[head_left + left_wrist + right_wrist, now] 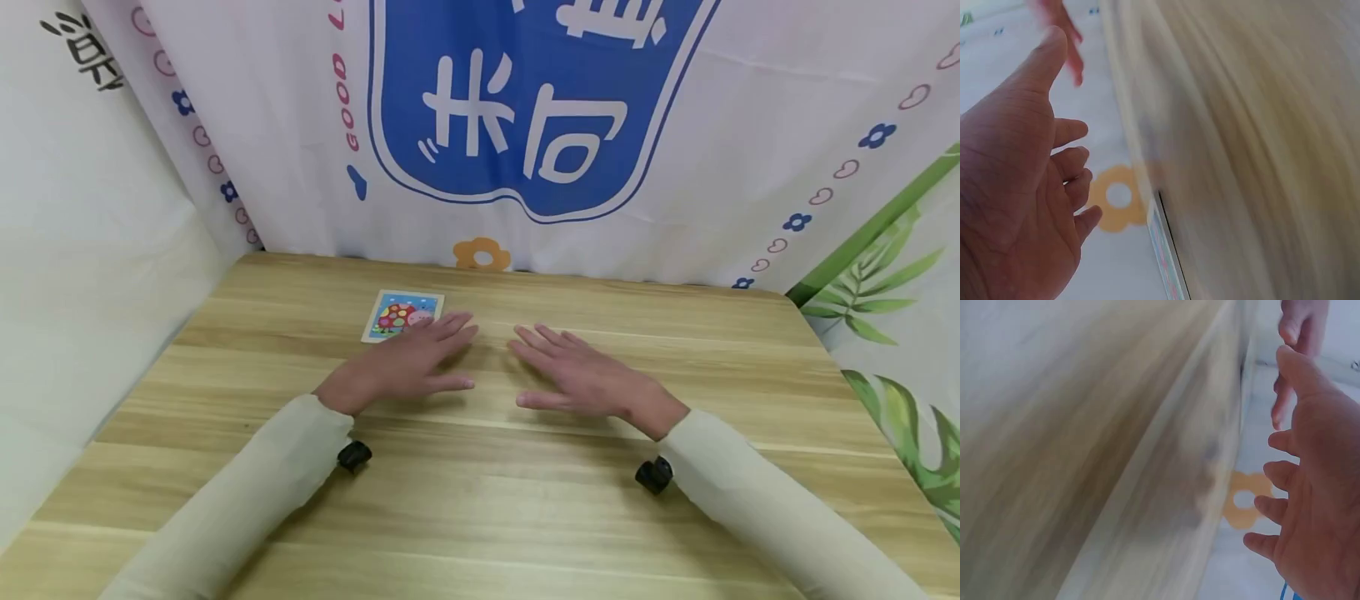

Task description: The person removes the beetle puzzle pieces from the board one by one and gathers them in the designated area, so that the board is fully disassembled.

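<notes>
Palm down over the wooden table, my left hand has its fingers extended and holds nothing. It partly covers a square picture card with a red spotted ladybug on blue, which lies flat toward the back left. In the left wrist view the card shows edge-on, lower than the fingers and apart from them. My right hand mirrors the left across a short gap, fingers spread and nothing in its grasp. The right wrist view shows that hand with relaxed fingers above the tabletop.
The wood-grain table ends at a white curtain with a blue emblem and an orange flower. A pale cloth wall borders the left side; a leaf-printed cloth borders the right. Small black devices sit under both wrists.
</notes>
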Motion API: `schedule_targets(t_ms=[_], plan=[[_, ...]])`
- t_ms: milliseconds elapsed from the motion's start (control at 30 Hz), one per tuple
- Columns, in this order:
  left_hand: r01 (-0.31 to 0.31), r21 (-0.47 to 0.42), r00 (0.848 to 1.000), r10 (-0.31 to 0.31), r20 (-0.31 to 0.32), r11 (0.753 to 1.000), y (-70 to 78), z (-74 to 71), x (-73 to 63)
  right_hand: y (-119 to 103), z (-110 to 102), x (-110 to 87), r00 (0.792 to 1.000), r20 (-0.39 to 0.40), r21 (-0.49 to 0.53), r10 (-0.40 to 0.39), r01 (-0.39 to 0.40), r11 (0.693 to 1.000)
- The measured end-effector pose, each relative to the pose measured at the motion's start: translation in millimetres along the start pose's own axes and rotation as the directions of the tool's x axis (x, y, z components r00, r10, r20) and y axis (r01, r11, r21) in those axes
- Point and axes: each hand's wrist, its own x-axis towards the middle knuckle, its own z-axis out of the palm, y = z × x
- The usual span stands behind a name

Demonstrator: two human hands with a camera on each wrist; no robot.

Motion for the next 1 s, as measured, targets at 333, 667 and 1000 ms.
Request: schedule_targets(t_ms=[333,667,1000], plan=[[0.163,-0.128,0.985,-0.169,-0.034,0.978,-48.3,-4.9,-32.9,-18,7,33.6,0.993,0.104,-0.004,-0.064,0.065,0.998],[0.318,-0.217,0.947,-0.321,0.02,0.923,-78.5,-3.5,-44.9,-35,19,59.3,0.981,0.159,-0.111,-0.109,0.128,0.985],[0.345,-0.18,0.938,-0.346,0.031,0.921,-105.7,-7.9,-42.9,-54,19,76.6,0.981,0.172,-0.085,-0.094,0.109,0.99]])
